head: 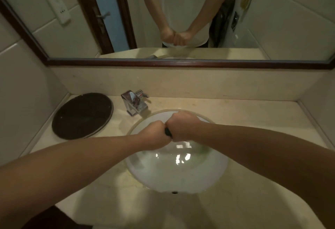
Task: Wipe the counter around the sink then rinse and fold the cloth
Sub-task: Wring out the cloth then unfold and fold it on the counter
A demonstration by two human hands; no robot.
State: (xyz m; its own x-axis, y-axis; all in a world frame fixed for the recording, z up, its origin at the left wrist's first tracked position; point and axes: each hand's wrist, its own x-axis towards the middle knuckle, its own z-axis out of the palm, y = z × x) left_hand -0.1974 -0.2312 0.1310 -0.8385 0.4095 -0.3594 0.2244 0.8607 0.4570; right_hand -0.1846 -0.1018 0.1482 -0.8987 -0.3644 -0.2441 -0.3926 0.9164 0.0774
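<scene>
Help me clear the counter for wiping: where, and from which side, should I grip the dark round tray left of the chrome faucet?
Grip the dark round tray by its rim on the side facing the white sink basin. It lies flat on the beige counter, tucked into the corner, so walls likely block left and back; the sink side looks open.

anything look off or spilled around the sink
Nothing spilled or broken. The counter shows yellowish blotches at the sink's front-left rim, likely staining. The left hand and right hand grip the dark cloth over it.
</scene>
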